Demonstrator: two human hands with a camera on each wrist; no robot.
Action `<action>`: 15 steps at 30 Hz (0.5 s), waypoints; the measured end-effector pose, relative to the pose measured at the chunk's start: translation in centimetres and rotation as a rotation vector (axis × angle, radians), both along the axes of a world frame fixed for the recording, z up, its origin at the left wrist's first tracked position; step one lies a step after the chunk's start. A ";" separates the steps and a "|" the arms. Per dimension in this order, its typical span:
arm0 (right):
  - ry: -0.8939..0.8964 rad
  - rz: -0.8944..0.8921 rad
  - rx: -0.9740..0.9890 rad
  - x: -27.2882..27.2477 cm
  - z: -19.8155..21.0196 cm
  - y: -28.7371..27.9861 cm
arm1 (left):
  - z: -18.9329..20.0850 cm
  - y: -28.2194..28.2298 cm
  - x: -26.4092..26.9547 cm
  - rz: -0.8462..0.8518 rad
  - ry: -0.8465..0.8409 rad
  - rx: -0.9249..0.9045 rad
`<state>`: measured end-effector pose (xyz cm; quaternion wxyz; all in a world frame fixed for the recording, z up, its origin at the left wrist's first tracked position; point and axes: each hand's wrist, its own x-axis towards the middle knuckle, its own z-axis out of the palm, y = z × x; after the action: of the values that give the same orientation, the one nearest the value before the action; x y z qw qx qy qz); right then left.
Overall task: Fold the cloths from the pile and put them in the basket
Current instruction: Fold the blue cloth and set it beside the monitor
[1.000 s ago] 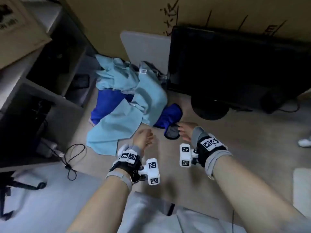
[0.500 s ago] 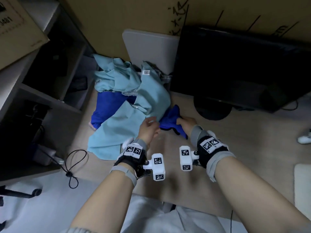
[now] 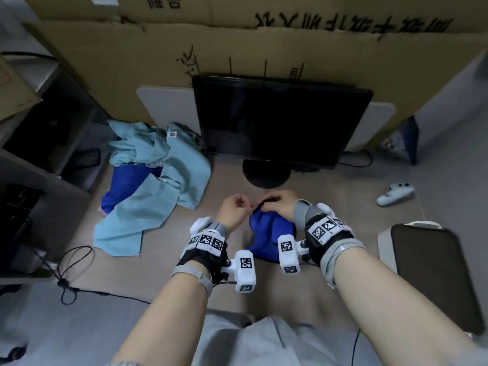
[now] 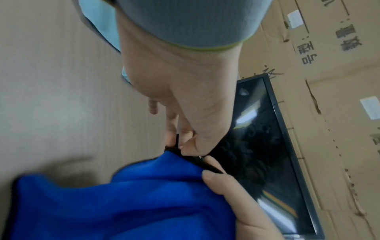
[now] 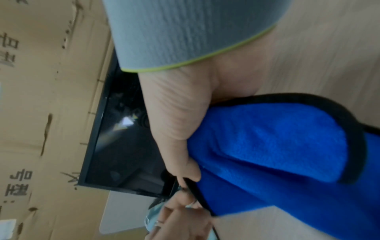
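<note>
- Left hand (image 3: 233, 208): fingers (image 4: 171, 128) pinch the black edge of the blue cloth (image 3: 266, 233).
- Right hand (image 3: 277, 204): fingers curled round the same edge, just beside.
- Cloth hangs below both hands.

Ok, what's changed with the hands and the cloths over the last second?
Both hands reached into the pile, took the small blue cloth and pulled it out toward the person. The left hand and right hand now pinch its black-trimmed edge side by side, and it hangs clear of the pile. The light blue cloths and the monitor stayed where they were.
</note>
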<state>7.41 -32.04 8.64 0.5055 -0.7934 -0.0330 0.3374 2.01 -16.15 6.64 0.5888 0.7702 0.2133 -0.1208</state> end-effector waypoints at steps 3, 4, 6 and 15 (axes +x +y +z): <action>0.011 0.031 0.022 -0.8 0.5 -2.9 | -0.1 -2.5 -1.6 -0.103 0.059 -0.080; -0.001 0.023 0.037 -0.9 0.7 -3.6 | 0.0 -3.2 -2.1 -0.130 0.085 -0.093; -0.031 -0.017 0.081 -1.0 1.1 -4.2 | -0.6 -3.7 -2.7 -0.108 0.110 -0.076; -0.043 -0.263 -0.114 -0.3 -0.3 -5.2 | 0.3 -0.5 -0.8 0.267 -0.070 0.262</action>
<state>7.09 -37.22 8.34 0.4986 -0.8254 0.0798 0.2524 1.26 -16.68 6.94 0.5014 0.8088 0.3072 0.0141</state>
